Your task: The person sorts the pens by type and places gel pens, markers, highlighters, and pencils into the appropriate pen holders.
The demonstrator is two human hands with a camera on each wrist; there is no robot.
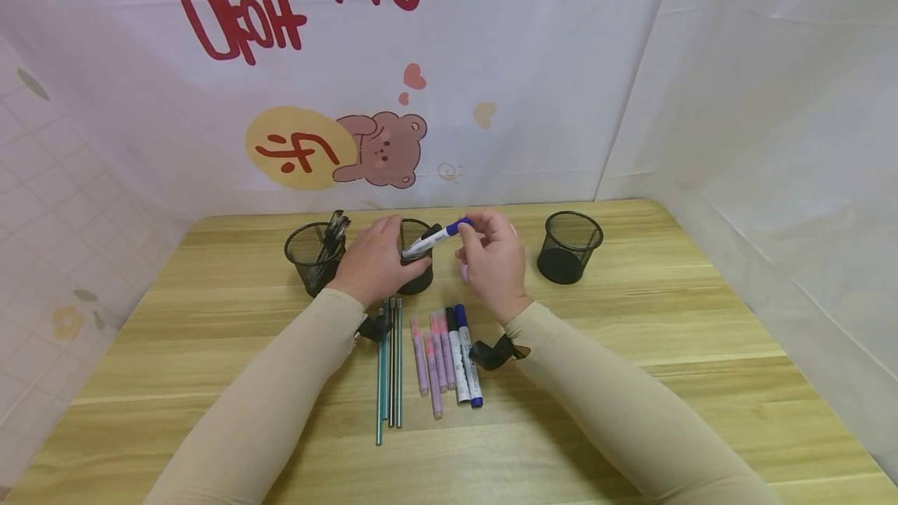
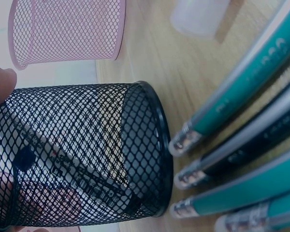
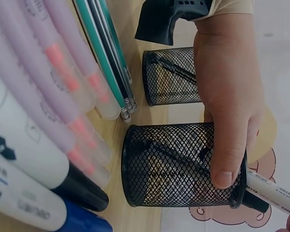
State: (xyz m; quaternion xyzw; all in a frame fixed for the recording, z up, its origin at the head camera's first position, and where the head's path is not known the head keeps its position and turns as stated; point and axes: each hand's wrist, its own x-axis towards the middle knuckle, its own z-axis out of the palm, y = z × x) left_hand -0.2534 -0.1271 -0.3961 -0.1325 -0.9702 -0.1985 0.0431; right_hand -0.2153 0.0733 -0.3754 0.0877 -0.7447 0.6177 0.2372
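My left hand (image 1: 372,259) grips the middle black mesh pen cup (image 1: 419,282), its thumb lying along the mesh in the right wrist view. Between the thumb and fingers of my right hand (image 1: 496,265) is a white whiteboard marker (image 1: 436,238), pinched at its blue cap. The marker slants down, its lower end at the cup's mouth. Inside that cup leans a black-capped marker (image 3: 256,202). Near the hands lie several pencils (image 1: 391,388), several pale purple highlighters (image 1: 434,380), a black-capped marker (image 1: 459,372) and a blue-capped marker (image 1: 471,372).
Left of the middle cup stands a black mesh cup (image 1: 306,254) with several dark pens in it. A third black mesh cup (image 1: 570,252) stands at the right. Mostly behind my right hand is a pink mesh cup (image 2: 67,36). A printed white curtain (image 1: 547,100) hangs behind the wooden table (image 1: 652,380).
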